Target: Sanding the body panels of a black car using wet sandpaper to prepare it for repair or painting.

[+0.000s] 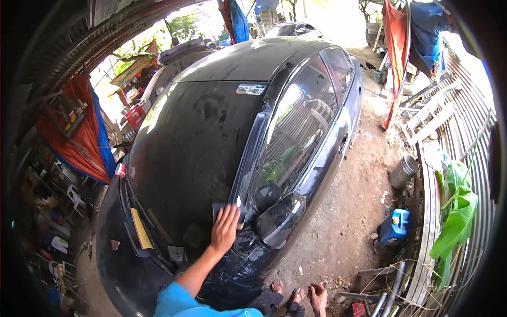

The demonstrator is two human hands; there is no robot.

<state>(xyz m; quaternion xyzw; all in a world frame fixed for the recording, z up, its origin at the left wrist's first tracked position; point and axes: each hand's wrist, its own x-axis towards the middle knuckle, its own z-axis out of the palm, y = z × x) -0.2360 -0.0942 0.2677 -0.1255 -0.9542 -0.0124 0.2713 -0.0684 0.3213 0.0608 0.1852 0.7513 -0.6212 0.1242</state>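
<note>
My flat left grip pressed a dark sheet at the windshield's edge; slippage risked scratches; right grip relaxed.

Open-sided shelter. Corrugated metal roof slopes across upper left, its underside in shade. Right side: wall of ribbed metal sheeting, daylight striking its upper part. Wooden frame leans near it; broad green leaves hang in front. Floor bare brown dirt, scattered with small debris; grey bucket and blue jug stand there. Orange-and-blue tarp at left; orange tarp and blue tarp hang upper right. White plastic chair in the dim left clutter. Far opening glares white, light-coloured car parked there, green foliage farther left.
</note>
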